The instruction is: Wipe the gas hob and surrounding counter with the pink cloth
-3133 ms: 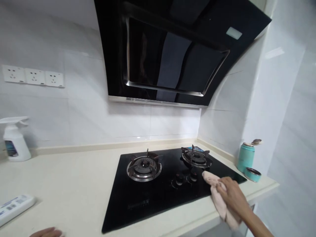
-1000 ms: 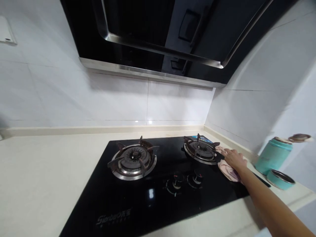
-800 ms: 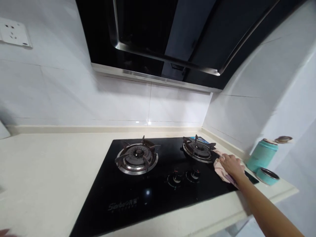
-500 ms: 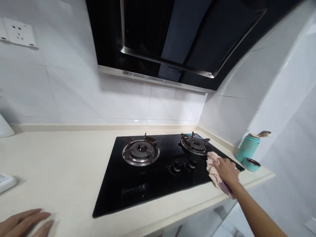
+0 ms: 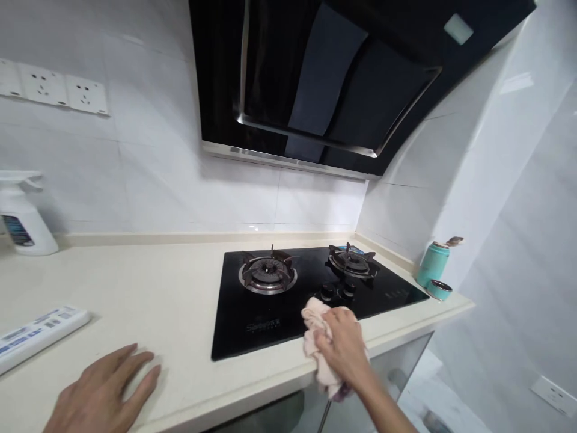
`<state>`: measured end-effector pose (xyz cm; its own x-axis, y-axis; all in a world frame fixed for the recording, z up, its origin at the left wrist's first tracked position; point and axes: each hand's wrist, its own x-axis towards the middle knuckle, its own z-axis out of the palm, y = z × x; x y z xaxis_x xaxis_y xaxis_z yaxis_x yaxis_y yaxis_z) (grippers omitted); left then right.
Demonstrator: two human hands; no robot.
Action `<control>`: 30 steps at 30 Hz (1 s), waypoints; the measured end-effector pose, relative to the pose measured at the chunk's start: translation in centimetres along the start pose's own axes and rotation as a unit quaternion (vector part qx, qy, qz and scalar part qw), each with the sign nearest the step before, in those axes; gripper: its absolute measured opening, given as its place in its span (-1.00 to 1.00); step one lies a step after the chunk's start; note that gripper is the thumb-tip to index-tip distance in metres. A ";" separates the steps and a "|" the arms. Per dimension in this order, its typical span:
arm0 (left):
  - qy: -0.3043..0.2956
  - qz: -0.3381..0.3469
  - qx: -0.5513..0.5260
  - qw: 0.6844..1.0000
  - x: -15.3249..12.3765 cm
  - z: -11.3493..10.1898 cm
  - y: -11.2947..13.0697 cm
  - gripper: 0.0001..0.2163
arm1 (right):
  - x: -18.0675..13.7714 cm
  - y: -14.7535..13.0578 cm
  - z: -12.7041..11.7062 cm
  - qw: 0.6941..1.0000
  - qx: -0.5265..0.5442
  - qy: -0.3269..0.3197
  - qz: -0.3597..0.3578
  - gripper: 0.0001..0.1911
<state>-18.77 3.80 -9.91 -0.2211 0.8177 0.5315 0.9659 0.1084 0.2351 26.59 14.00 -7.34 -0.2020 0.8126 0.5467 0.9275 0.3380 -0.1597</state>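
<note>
My right hand [image 5: 345, 343] is closed over a pale pink cloth [image 5: 315, 328] and presses it on the front edge of the black gas stove [image 5: 279, 328], just before the two knobs [image 5: 337, 291]. Part of the cloth hangs over the counter's edge. On the cream countertop [image 5: 180, 337], left of the stove, my left hand [image 5: 106, 388] rests with its fingers apart and nothing in it. The left burner [image 5: 267, 274] and the right burner [image 5: 352, 263] stand behind the cloth, each with a dark pan support.
A white spray bottle [image 5: 26, 219] stands at the back left, with a white flat box [image 5: 42, 337] nearer me. On the right are a teal canister [image 5: 433, 264] and a small teal cup [image 5: 439, 290]. A black range hood [image 5: 333, 78] overhangs the stove.
My right hand has slid the cloth left along the stove's front, from the right end to before the knobs. My view has turned left, showing more of my left hand and the spray bottle.
</note>
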 end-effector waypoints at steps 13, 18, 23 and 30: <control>-0.041 -0.025 -0.055 0.997 -0.3 -2.0 1.4 -0.52 | 0.9 -13.9 1.4 0.918 0.357 -0.005 -0.172 -0.62; -0.026 -0.019 -0.071 0.997 -0.9 -2.3 1.9 -0.56 | 5.6 -7.9 1.5 0.961 0.263 0.062 -0.063 -0.61; 0.005 -0.013 -0.080 0.997 -1.4 -1.9 2.0 -0.59 | 6.7 -4.3 3.3 0.998 0.057 -0.029 0.026 -0.60; 0.010 -0.023 -0.095 0.995 -1.6 -1.4 2.2 -0.61 | 4.6 -9.4 4.9 0.997 0.040 -0.002 -0.066 -0.72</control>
<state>-16.54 1.95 -9.06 -0.2682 0.8029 0.5323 0.9123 0.0341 0.4081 15.40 16.86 -7.38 -0.3225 0.7607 0.5633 0.8650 0.4785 -0.1510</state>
